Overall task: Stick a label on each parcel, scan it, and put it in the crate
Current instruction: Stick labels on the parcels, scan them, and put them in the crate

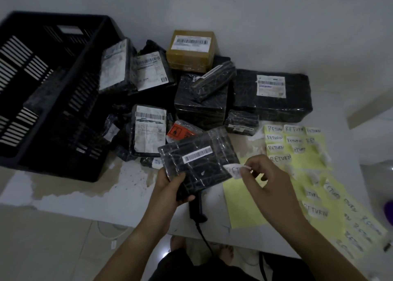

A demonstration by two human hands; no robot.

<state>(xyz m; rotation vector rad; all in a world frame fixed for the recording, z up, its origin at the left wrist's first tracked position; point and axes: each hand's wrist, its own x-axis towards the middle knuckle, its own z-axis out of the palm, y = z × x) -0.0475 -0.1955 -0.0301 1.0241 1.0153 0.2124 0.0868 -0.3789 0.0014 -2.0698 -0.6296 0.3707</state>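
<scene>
Crate: upper left, its near wall close to the front edge of the table.
Open room: we see bare tabletop below the crate, lower left.
Left hand: thumb and fingers curl round the lower-left corner of the black wrapped parcel, centre.
Right hand: pinches a RETURN label at the parcel's right edge.

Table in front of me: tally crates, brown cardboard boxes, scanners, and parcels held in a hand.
Black slatted plastic crate: 1
Brown taped cardboard box: 1
Black corded handheld scanner: 1
Black film-wrapped parcel in the left hand: 1
Total: 4
</scene>
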